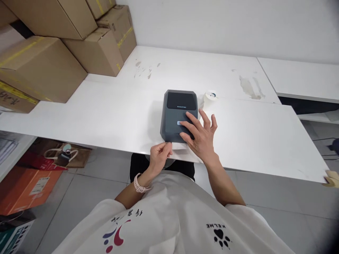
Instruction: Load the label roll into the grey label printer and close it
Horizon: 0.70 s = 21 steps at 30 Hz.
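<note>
A dark grey label printer (172, 123) with a black glossy panel lies near the front edge of the white table. My right hand (201, 135) is over its right side with fingers spread, one fingertip at the small light button (179, 123). A white paper strip (181, 145) sticks out from the printer's front edge. My left hand (160, 155) is closed in a pinch at the left end of that strip. Beside the printer's back right corner stands a roll of white labels (210, 101), partly behind my right hand.
Cardboard boxes (53, 67) with yellow tape are stacked at the left of the white table (113, 113). Below left are an orange box (34, 187) and a paper bag (76, 155). A lower white shelf (312, 77) adjoins on the right.
</note>
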{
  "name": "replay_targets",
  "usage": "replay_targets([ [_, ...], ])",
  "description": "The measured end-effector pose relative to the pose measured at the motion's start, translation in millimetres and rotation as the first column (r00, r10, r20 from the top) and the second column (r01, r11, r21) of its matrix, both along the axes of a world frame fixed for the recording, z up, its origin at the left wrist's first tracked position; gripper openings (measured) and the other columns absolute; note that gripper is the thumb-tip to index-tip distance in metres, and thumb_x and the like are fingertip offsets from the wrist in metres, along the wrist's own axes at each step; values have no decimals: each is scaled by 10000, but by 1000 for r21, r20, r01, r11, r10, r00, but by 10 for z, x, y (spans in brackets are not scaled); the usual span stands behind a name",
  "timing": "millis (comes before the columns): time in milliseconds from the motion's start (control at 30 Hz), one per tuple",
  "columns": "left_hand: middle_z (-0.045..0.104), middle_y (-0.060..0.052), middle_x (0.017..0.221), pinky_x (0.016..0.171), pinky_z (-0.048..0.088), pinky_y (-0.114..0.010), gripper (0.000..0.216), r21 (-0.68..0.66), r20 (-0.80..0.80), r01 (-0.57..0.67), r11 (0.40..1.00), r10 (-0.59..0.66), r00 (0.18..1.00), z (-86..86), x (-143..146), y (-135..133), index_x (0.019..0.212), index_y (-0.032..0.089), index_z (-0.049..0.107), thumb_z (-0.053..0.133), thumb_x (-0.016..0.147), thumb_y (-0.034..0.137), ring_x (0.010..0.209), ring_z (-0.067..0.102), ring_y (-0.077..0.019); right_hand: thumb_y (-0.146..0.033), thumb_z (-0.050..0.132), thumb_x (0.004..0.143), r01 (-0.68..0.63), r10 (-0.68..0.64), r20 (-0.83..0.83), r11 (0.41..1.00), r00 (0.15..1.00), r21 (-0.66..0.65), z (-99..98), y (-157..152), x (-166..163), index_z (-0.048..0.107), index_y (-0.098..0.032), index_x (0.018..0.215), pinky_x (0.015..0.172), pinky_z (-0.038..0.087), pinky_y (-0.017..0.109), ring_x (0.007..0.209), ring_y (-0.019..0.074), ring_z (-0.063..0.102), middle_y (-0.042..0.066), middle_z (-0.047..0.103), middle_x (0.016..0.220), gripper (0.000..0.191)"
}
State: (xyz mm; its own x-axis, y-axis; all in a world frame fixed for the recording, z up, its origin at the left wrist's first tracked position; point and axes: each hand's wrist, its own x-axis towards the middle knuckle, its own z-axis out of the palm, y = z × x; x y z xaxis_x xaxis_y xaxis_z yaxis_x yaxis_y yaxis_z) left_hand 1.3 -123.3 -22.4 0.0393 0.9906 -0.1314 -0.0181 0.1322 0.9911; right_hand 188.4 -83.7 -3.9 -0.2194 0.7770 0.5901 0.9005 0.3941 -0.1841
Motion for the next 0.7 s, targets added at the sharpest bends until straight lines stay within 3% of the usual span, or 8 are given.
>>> replay_targets([
  [100, 505, 29, 521, 530, 367, -246, 450, 171, 50, -224, 960, 218, 975, 23, -41, 64, 535, 195, 547, 595, 927, 410, 515, 437, -87, -579, 473, 1024, -26, 23, 41, 998, 999, 63, 9, 11, 8, 667, -338, 1252, 1269, 99, 592, 1541, 327, 348, -4, 648, 1456, 384],
  [167, 531, 22, 555, 531, 375, -243, 403, 233, 105, -306, 923, 289, 951, 41, -74, 147, 572, 198, 575, 587, 928, 386, 536, 460, -92, -592, 445, 1028, -50, 49, 24, 998, 998, 44, 12, -6, 8, 657, -326, 1249, 1270, 103, 598, 1552, 331, 330, 10, 625, 1481, 405],
  [300, 611, 5, 652, 535, 394, -235, 312, 288, 164, -377, 880, 343, 925, 63, -182, 351, 694, 197, 661, 575, 931, 380, 570, 504, -95, -626, 347, 1035, -123, 111, -131, 989, 985, -87, -21, -78, 24, 520, -272, 1412, 1244, 232, 615, 1591, 351, 241, 110, 385, 1664, 546],
  [367, 639, -1, 709, 544, 408, -229, 251, 293, 151, -389, 873, 359, 921, 78, -243, 480, 759, 196, 676, 580, 921, 363, 598, 526, -97, -650, 314, 1028, -147, 124, -241, 986, 962, -77, -21, -90, 37, 405, -262, 1512, 1224, 294, 612, 1592, 356, 232, 141, 287, 1701, 627],
  [500, 723, -45, 991, 696, 514, -252, 173, 225, 28, -277, 934, 278, 960, 113, -275, 844, 997, 221, 684, 625, 861, 309, 855, 653, -145, -638, 219, 1043, -145, 147, -385, 989, 911, 36, 147, 75, 31, 246, -323, 1602, 1245, 288, 609, 1595, 325, 229, 94, 249, 1707, 643],
  [600, 688, -93, 1265, 917, 535, -339, 372, 156, -52, -136, 978, 145, 988, 126, -186, 1147, 1174, 225, 640, 660, 804, 258, 1128, 648, -211, -649, 138, 1043, -121, 154, -477, 988, 865, 100, 418, 393, 12, 162, -335, 1623, 1265, 254, 616, 1606, 303, 210, 68, 236, 1707, 660],
  [700, 591, -148, 1441, 1036, 496, -414, 612, 103, -115, -14, 995, 26, 993, 137, -72, 1368, 1355, 199, 547, 691, 763, 256, 1276, 591, -280, -664, 100, 1035, -120, 181, -560, 982, 809, 143, 728, 808, 23, 143, -351, 1617, 1301, 213, 574, 1611, 261, 202, 41, 236, 1712, 662],
])
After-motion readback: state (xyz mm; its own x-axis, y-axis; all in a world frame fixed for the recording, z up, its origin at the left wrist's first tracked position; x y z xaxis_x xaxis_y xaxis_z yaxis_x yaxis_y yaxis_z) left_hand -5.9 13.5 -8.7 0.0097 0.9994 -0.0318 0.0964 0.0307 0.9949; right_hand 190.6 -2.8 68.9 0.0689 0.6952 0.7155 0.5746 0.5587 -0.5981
